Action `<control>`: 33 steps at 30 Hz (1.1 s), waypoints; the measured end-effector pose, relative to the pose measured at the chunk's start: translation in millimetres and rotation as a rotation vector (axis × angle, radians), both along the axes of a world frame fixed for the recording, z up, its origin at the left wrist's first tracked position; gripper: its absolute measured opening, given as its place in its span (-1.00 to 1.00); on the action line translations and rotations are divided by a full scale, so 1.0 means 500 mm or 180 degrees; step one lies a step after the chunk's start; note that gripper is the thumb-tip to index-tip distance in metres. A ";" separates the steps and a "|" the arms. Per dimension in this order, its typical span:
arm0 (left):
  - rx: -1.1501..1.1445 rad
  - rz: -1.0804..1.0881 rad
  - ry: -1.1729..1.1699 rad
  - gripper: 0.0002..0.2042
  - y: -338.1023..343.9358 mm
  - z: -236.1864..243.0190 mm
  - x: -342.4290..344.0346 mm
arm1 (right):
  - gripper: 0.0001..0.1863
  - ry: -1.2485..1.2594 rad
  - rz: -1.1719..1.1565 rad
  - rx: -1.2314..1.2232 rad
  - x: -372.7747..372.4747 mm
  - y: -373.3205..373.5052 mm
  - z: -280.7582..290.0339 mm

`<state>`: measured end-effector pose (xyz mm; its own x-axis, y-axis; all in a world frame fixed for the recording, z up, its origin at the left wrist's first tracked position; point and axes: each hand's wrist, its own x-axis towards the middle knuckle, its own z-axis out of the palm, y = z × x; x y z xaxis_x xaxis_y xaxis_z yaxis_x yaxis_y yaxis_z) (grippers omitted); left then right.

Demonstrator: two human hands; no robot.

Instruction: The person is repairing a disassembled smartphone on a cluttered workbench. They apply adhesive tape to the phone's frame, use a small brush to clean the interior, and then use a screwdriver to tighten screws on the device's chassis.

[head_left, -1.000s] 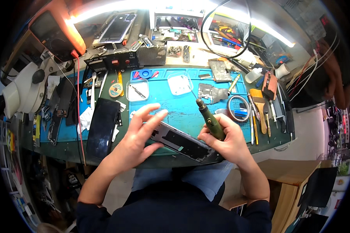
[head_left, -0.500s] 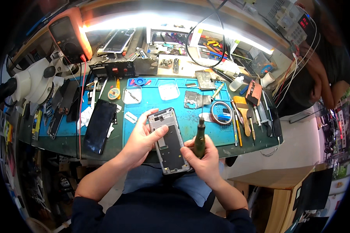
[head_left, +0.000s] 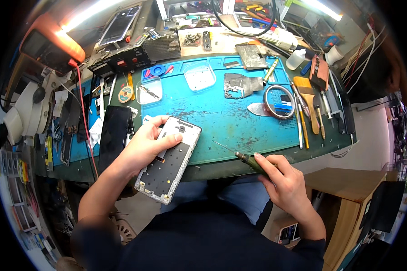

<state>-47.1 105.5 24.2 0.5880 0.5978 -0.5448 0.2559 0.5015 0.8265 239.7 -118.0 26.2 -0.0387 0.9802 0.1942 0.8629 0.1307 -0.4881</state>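
Observation:
My left hand (head_left: 145, 143) grips a phone frame (head_left: 163, 168) near its upper end, thumb across the inner face. The frame is tilted, silver at the rim with a dark panel, and hangs over the bench's near edge. In my right hand (head_left: 285, 180) is a green-handled tool (head_left: 251, 163) with a dark collar and a long thin tip. That tip points up and left, apart from the frame, above the near part of the blue work mat (head_left: 190, 110). A dark phone screen (head_left: 115, 135) lies just beyond my left forearm.
On the mat stand two clear trays (head_left: 200, 77) (head_left: 149, 91), a metal part with a grey wrap (head_left: 239, 86) and a tape roll (head_left: 279, 102). Brushes (head_left: 306, 90) and slim tools lie right. An orange multimeter (head_left: 49, 45) and a white microscope (head_left: 29, 108) are left.
My hands have moved apart. The phone frame has swung left and tilted; the green tool has gone right, its tip turning from upright toward the left. The view has shifted too.

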 end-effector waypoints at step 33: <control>-0.0205 0.0112 -0.0336 -0.48 0.008 -0.005 -0.004 | -0.34 -0.0271 0.0354 -0.0108 -0.009 0.061 0.011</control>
